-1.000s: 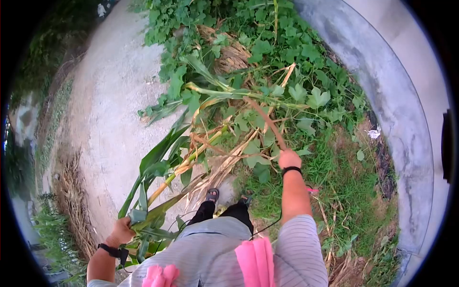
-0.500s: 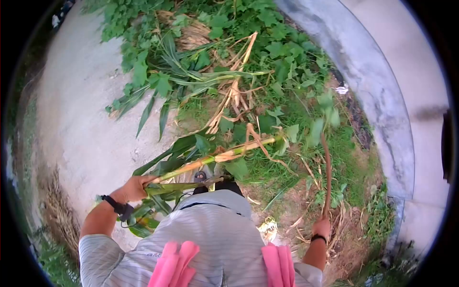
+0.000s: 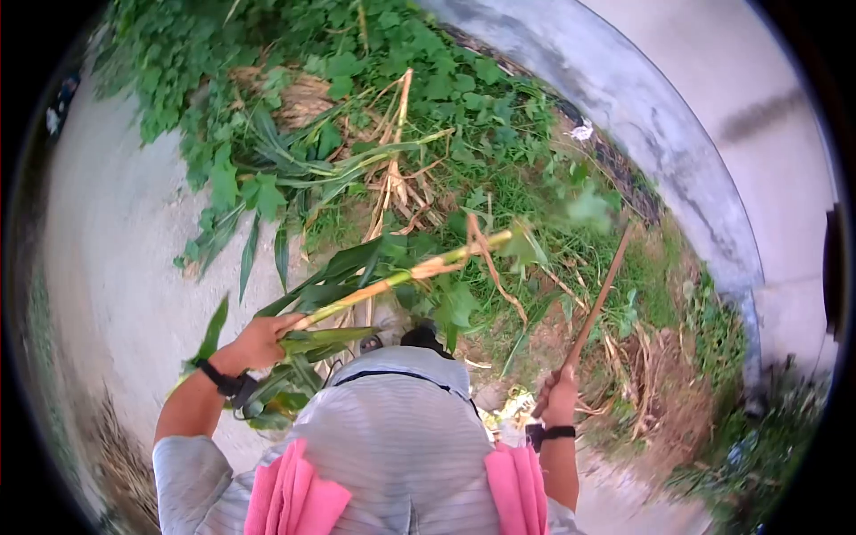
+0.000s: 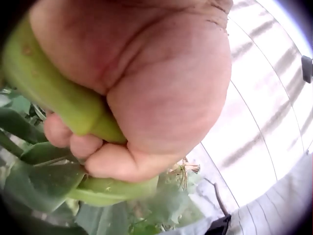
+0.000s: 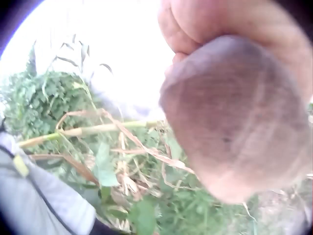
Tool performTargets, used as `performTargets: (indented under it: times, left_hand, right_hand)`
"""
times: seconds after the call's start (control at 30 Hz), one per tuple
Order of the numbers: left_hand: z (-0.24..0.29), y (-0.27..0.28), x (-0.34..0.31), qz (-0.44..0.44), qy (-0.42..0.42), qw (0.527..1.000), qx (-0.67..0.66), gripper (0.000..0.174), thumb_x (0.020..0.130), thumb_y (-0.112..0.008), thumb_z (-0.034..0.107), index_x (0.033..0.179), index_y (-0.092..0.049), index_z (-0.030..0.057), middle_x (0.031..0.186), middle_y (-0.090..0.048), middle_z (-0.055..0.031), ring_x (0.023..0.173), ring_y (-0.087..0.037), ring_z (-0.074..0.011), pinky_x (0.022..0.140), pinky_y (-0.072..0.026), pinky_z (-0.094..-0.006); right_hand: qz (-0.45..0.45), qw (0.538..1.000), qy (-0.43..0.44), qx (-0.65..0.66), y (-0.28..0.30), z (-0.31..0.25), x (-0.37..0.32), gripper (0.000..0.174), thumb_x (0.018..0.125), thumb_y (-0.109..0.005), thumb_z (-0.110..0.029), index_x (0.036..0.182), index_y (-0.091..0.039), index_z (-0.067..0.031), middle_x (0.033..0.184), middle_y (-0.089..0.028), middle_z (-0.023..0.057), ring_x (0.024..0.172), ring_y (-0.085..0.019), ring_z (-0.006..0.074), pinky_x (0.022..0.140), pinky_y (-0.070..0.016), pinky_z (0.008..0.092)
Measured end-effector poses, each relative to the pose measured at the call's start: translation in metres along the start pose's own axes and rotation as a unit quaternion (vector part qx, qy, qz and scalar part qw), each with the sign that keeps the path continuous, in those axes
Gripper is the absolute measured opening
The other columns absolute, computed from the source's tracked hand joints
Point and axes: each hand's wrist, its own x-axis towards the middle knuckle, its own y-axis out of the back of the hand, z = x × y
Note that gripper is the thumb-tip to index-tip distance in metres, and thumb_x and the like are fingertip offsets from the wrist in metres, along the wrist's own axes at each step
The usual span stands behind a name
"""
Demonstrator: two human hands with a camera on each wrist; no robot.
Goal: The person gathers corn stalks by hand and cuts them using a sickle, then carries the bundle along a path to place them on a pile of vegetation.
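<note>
My left hand (image 3: 259, 341) grips the lower end of a green and yellow corn stalk (image 3: 383, 285), which points up and right across the body in the head view. Close up in the left wrist view, the curled fingers of the hand (image 4: 161, 93) wrap a green stalk (image 4: 54, 88), with leaves below. At the right, my right hand (image 3: 559, 398) holds a long brown stick-like handle (image 3: 599, 308) that reaches up and away; its far end is blurred near a leaf. In the right wrist view a large rounded brown handle end (image 5: 234, 112) hides most of that hand.
Another cut-looking stalk with leaves (image 3: 357, 163) lies on the greenery ahead. Broad-leaved vines (image 3: 214, 53) spread at the top, with a pale path (image 3: 116, 232) at the left. A grey concrete edge (image 3: 660, 134) curves along the right. Dry stalks (image 3: 125, 455) lie lower left.
The right hand has swung from the front stalks to the right and back toward the body. The left hand has brought its stalk up across the body; the view has shifted right.
</note>
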Motion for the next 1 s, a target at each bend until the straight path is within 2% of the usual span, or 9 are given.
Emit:
performTargets:
  times: [0.03, 0.07, 0.13, 0.23, 0.5, 0.6, 0.7, 0.8, 1.0]
  left_hand:
    - [-0.008, 0.006, -0.007, 0.040, -0.039, 0.998, -0.009, 0.072, 0.067, -0.060, -0.007, 0.137, -0.057, 0.0091, 0.106, -0.068, -0.0152, 0.091, -0.064, -0.0195, 0.083, -0.0477, -0.0254]
    - [-0.016, 0.018, -0.015, 0.035, 0.068, 0.997, -0.005, 0.072, 0.068, -0.059, -0.011, 0.137, -0.057, 0.0091, 0.104, -0.069, -0.0087, 0.090, -0.060, -0.0120, 0.082, -0.0469, -0.0237]
    - [-0.033, 0.034, -0.031, 0.114, 0.050, 0.991, -0.055, 0.072, 0.069, -0.057, -0.014, 0.138, -0.056, 0.0059, 0.109, -0.067, -0.0017, 0.095, -0.058, -0.0085, 0.084, -0.0463, -0.0217]
    - [-0.043, 0.070, -0.070, 0.209, 0.020, 0.970, -0.119, 0.070, 0.071, -0.056, -0.016, 0.139, -0.055, 0.0019, 0.115, -0.064, 0.0018, 0.099, -0.058, -0.0080, 0.086, -0.0460, -0.0208]
    - [-0.017, 0.093, -0.196, 0.384, 0.163, 0.906, -0.072, 0.068, 0.070, -0.058, -0.017, 0.136, -0.057, -0.0003, 0.114, -0.065, 0.0009, 0.103, -0.058, -0.0079, 0.091, -0.0449, -0.0218]
    - [0.001, 0.078, -0.222, 0.408, 0.214, 0.886, -0.052, 0.064, 0.071, -0.060, -0.017, 0.133, -0.059, -0.0009, 0.111, -0.067, 0.0001, 0.103, -0.059, -0.0080, 0.092, -0.0450, -0.0225]
    - [0.025, 0.068, -0.229, 0.409, 0.247, 0.877, -0.054, 0.059, 0.074, -0.065, -0.015, 0.131, -0.060, -0.0016, 0.112, -0.068, -0.0018, 0.103, -0.060, -0.0086, 0.092, -0.0458, -0.0232]
    - [0.028, 0.061, -0.238, 0.405, 0.290, 0.867, -0.003, 0.058, 0.074, -0.066, -0.014, 0.131, -0.060, -0.0017, 0.113, -0.070, -0.0035, 0.102, -0.061, -0.0095, 0.092, -0.0462, -0.0236]
    - [0.014, 0.052, -0.231, 0.407, 0.286, 0.867, -0.018, 0.062, 0.072, -0.060, -0.017, 0.131, -0.061, -0.0009, 0.115, -0.071, -0.0080, 0.103, -0.062, -0.0113, 0.094, -0.0466, -0.0249]
  right_hand:
    - [-0.035, 0.998, 0.005, 0.055, -0.010, -0.007, 0.002, 0.042, 0.102, -0.046, -0.052, 0.092, -0.050, -0.0111, 0.066, -0.044, -0.0024, 0.048, -0.038, 0.0104, 0.041, -0.0327, 0.0273]
    - [-0.039, 0.997, 0.018, 0.071, -0.020, -0.015, 0.005, 0.042, 0.102, -0.045, -0.051, 0.092, -0.050, -0.0109, 0.066, -0.044, -0.0024, 0.048, -0.038, 0.0103, 0.041, -0.0328, 0.0273]
    - [-0.053, 0.993, 0.041, 0.094, -0.036, -0.031, 0.011, 0.042, 0.103, -0.044, -0.050, 0.092, -0.050, -0.0106, 0.067, -0.044, -0.0024, 0.049, -0.038, 0.0101, 0.042, -0.0330, 0.0273]
    - [-0.028, 0.995, 0.070, 0.063, -0.052, -0.053, 0.022, 0.043, 0.104, -0.043, -0.047, 0.091, -0.051, -0.0075, 0.062, -0.042, -0.0025, 0.044, -0.036, 0.0100, 0.038, -0.0300, 0.0275]
    - [-0.101, 0.966, 0.113, -0.210, -0.094, -0.052, 0.125, 0.039, 0.105, -0.044, -0.042, 0.090, -0.053, -0.0066, 0.060, -0.047, -0.0012, 0.042, -0.044, 0.0103, 0.035, -0.0344, 0.0280]
    - [-0.169, 0.902, 0.205, -0.340, -0.145, -0.075, 0.150, 0.044, 0.104, -0.044, -0.038, 0.087, -0.058, 0.0002, 0.064, -0.057, 0.0120, 0.056, -0.059, 0.0251, 0.054, -0.0460, 0.0424]
    - [-0.204, 0.793, 0.364, -0.443, -0.208, -0.108, 0.159, 0.045, 0.104, -0.045, -0.038, 0.089, -0.059, 0.0024, 0.072, -0.061, 0.0224, 0.070, -0.062, 0.0403, 0.067, -0.0467, 0.0503]
    - [-0.262, 0.728, 0.410, -0.484, -0.253, -0.143, 0.131, 0.046, 0.103, -0.045, -0.039, 0.089, -0.060, 0.0025, 0.079, -0.062, 0.0280, 0.078, -0.059, 0.0487, 0.069, -0.0461, 0.0532]
    - [-0.323, 0.671, 0.372, -0.554, -0.183, -0.121, 0.074, 0.040, 0.100, -0.052, -0.039, 0.092, -0.061, -0.0008, 0.078, -0.063, 0.0257, 0.075, -0.061, 0.0470, 0.064, -0.0466, 0.0528]
